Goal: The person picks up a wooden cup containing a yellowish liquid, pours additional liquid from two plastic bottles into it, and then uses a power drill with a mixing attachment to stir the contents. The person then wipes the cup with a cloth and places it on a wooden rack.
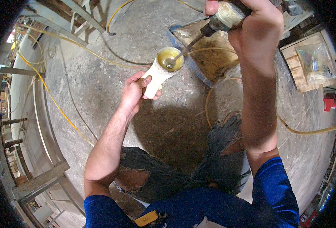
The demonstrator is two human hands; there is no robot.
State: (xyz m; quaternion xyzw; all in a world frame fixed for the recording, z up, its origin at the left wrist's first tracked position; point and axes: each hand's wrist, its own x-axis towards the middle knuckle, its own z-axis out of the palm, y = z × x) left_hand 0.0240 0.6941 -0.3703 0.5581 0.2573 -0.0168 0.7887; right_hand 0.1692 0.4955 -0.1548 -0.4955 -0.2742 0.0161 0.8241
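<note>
My left hand (132, 90) is wrapped round the narrow lower part of a white, flared cup-like piece (158, 79), with the thumb on its near side. Its wide mouth tilts up and shows a yellowish inner wall. At the upper right, my right hand (256, 22) grips the body of a handheld rotary power tool (228, 16), partly cut off by the top edge. A long thin metal shaft (192, 45) runs from its dark chuck down to the left. The rounded tip sits inside the cup's mouth; whether it touches the wall I cannot tell.
A blue-edged, yellow-stained tray or board (210, 70) lies on the concrete floor beyond the cup. Yellow hoses (57, 106) cross the floor on several sides. Wooden frames (42, 176) stand at the left. A clear plastic bag (315, 62) rests on a wooden box at the right.
</note>
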